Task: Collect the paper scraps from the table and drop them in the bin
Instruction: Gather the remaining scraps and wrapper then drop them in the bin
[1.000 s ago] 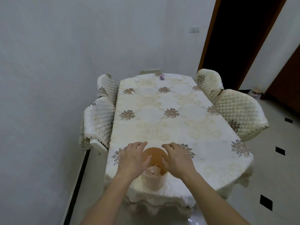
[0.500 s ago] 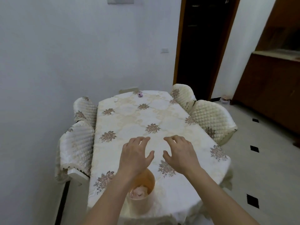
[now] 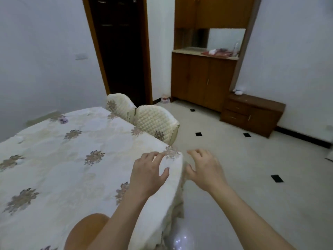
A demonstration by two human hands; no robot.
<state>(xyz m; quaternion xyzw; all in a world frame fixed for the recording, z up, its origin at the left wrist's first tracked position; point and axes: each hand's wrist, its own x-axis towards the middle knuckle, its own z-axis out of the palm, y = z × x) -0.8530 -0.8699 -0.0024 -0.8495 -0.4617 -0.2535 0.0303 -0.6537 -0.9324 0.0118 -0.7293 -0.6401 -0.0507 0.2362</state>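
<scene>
An orange bin (image 3: 84,230) stands on the table (image 3: 54,168) at the near edge, partly behind my left forearm; its inside is hidden. My left hand (image 3: 146,173) hovers over the table's right corner, fingers spread and holding nothing. My right hand (image 3: 203,168) is past the table edge over the floor, also spread with nothing in it. A small purple scrap (image 3: 63,120) lies at the far end of the cream floral tablecloth. A small white scrap (image 3: 20,139) lies near the far left edge.
Two quilted chairs (image 3: 153,121) stand along the table's right side. Beyond them are a dark doorway (image 3: 119,47), a wooden cabinet (image 3: 201,78) and a low drawer unit (image 3: 252,114). The tiled floor (image 3: 234,159) stretches to the right.
The view has swung to the right, from the table's length to the room. Both hands have left the bin's rim and moved to the table's right corner. The bin now sits low left.
</scene>
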